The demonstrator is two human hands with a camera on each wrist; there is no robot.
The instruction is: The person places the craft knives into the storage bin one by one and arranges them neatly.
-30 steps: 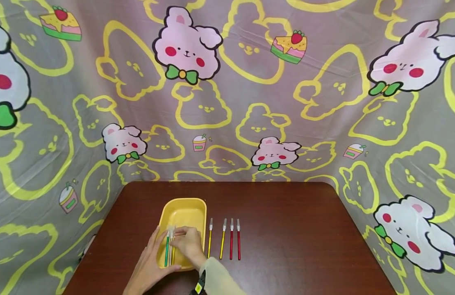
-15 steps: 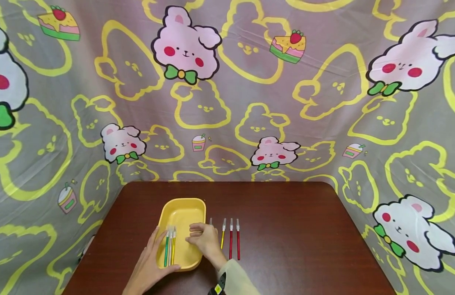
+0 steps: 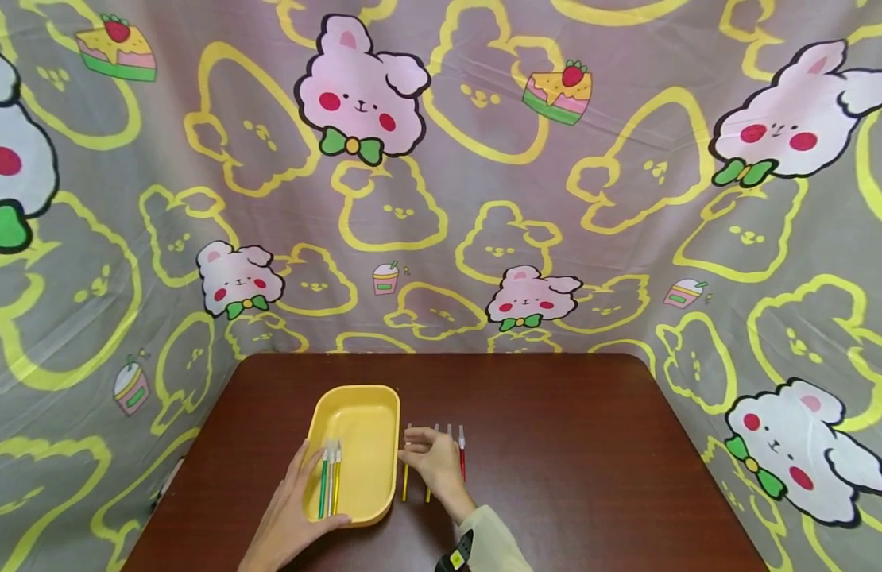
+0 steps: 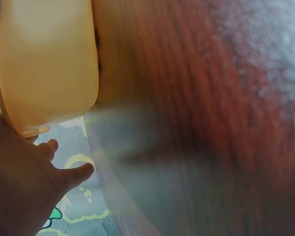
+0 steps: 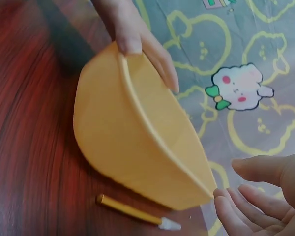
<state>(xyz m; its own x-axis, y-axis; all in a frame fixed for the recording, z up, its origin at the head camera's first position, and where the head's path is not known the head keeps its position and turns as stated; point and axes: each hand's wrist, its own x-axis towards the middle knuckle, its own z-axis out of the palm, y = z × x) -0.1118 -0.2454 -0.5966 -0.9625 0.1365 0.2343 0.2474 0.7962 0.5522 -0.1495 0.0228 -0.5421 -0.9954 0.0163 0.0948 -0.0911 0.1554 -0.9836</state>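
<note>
1. Yellow pen (image 3: 405,483) lies below the fingertips of the right hand (image 3: 435,465), long axis running fore-and-aft.
2. Right hand, nearer it, has thumb and fingers apart, holding nothing.
3. Left hand (image 3: 291,504), farther left, grips the tray (image 3: 360,388).

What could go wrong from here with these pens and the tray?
The right hand hovers over the row of pens, so it might nudge one and set it rolling. The nearest yellow pen lies close beside the yellow tray, so lifting it might bump the tray. If the left hand jerks the corner it holds, the three pens inside could slide.
</note>
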